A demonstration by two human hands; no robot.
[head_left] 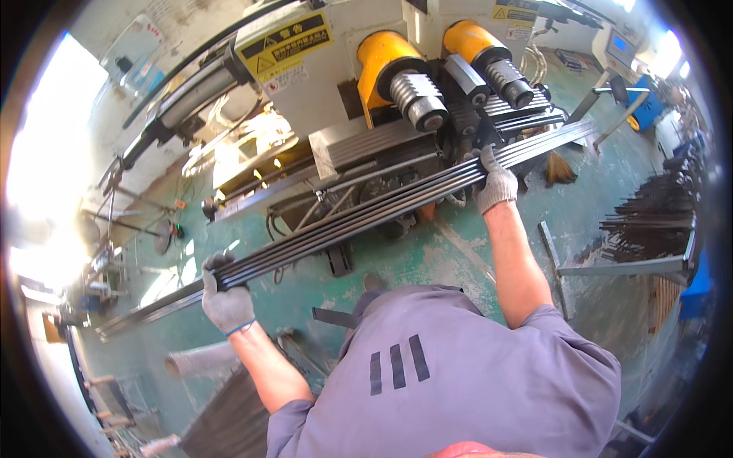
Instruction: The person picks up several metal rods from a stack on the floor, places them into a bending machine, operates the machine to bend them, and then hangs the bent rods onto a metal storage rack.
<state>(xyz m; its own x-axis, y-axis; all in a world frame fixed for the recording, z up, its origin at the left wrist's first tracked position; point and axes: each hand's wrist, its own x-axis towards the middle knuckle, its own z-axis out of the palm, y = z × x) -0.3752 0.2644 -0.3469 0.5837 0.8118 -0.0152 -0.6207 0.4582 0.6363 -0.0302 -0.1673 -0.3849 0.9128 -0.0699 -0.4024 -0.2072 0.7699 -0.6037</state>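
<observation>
A bundle of long, thin metal rods [359, 211] spans the view, slanting from the lower left up to the right. Near its left part, my left hand [227, 299] in a grey work glove is wrapped round the rods. Toward the right end my right hand [495, 183], gloved the same way, grips the bundle too. Just beyond the rods stands a large machine with two yellow housings [389, 57], each with a ribbed steel roller [418, 101] at its front. Further rods [519, 114] lie on the machine beside my right hand.
A rack with a dark heap of rods [649, 217] stands at the right, its grey metal bar [626, 267] reaching inward. A broom head [560, 169] is on the green floor. Dark stock [233, 416] and a pale tube [200, 359] lie at lower left. Light glares from the left.
</observation>
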